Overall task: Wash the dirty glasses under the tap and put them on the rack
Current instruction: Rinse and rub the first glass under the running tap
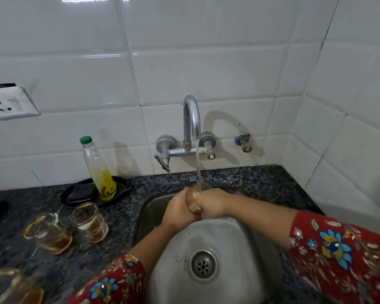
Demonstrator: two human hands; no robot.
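Tiled wall (206, 62): white, behind the tap; a socket (10, 105) is set in it, well left of the tap.

Surface (110, 242): dark speckled stone, wrapped around the sink on the tap's near side.

Sink (235, 242): steel basin directly below the tap, drain (203, 266) toward the viewer.

Tap (192, 119): curved spout, running; the stream falls straight into the glass held beneath it.

Left hand (179, 210) and right hand (213, 205): both closed around one glass (198, 199), under the tap, over the sink's far edge. The left wraps the body; the right seems to work at the rim, though the exact finger placement is hard to tell.

Judgement on the step: rinsing goes best with the glass mouth kept in the stream and turned, so water reaches every side; a firm hold on the wet glass matters.

Black tray (92, 194): left of the tap, carrying a bottle (99, 170) of yellow liquid.

Dirty glasses (68, 227): two left of the tap beside the sink, brown dregs inside; a third (13, 286) nearer the viewer, blurred. All await washing.

Rack: not in view. Nothing blocks the tap; the waiting glasses stand close to the left sleeve (116, 281) and could be knocked.
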